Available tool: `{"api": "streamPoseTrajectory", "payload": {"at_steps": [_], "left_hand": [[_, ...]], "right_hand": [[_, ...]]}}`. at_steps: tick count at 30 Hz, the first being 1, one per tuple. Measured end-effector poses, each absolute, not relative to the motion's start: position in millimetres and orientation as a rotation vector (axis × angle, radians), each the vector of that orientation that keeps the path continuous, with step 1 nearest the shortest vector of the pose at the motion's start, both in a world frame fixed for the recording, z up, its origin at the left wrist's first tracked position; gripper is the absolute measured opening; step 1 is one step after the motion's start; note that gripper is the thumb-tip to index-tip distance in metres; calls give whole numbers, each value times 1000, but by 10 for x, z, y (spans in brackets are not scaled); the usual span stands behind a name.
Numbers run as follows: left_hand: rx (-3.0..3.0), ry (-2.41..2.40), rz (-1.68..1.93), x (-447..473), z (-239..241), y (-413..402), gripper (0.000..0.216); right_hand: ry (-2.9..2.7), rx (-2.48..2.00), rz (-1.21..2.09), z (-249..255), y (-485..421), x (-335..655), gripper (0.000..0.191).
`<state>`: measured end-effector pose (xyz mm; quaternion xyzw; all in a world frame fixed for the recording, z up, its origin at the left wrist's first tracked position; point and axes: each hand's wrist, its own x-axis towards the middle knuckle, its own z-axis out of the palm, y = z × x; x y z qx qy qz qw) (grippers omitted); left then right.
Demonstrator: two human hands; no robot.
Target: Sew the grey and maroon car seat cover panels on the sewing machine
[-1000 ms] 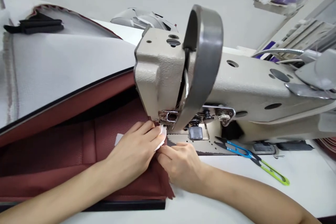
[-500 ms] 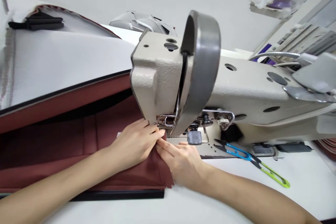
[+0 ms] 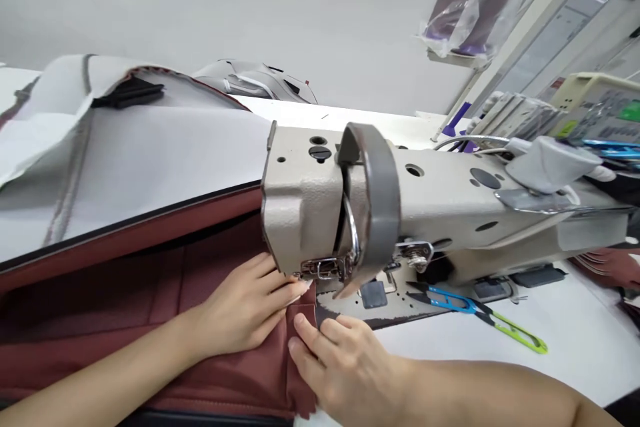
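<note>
A dark red leather-like seat cover (image 3: 220, 380) with stitched seams lies under the head of a beige sewing machine (image 3: 305, 187). Close to the presser foot (image 3: 325, 269), my left hand (image 3: 245, 307) is closed on the cover's edge, thumb and forefinger together, with a small white bit showing at the fingertips. My right hand (image 3: 350, 360) grips the cover's right edge a little nearer to me, its fingers bent over the material and its thumb hidden. A gap separates the two hands. The needle point cannot be made out behind the metal guard (image 3: 383, 207).
Blue and green thread snips (image 3: 465, 303) lie right of the machine bed. The cover's white backing (image 3: 175, 153) rises at the left. Behind stand grey covers (image 3: 260, 80), and bagged thread cones (image 3: 465, 7) hang above right. More red pieces (image 3: 605, 273) lie at the far right.
My right hand has drawn back from my left, toward me, opening a gap between them. The white bit at my left fingertips now shows. The view has tilted upward.
</note>
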<state>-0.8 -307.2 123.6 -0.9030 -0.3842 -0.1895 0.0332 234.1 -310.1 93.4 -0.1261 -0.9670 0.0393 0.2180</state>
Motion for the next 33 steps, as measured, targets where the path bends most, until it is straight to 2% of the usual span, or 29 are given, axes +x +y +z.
{"api": "streamPoseTrajectory", "payload": {"at_steps": [5,12,18,24,28,30,33], "left_hand": [[-2704,-1416,-395,280,1339,-3218,32],[-2624,-1928,-232,622,1374,-3449,31],[-2592,-1759,-25,676,1401,-3422,29],[-2516,-1657,-76,634,1368,-3325,32],[-2508,-1636,-46,601,1371,-3332,24],[-2510,-1617,-48,582,1390,-3376,24],[-2552,-1618,-112,553,1426,-3462,32]], "right_hand": [[-2834,-281,95,899,-3143,2382,43],[-2949,-264,192,966,-3141,2423,47],[-2961,-354,257,976,-3062,2399,44],[-2933,-530,301,897,-2964,2268,33],[-2789,-456,255,901,-2928,2323,25],[-2734,-248,355,938,-2979,2392,28],[-2738,27,546,1001,-3146,2437,48]]}}
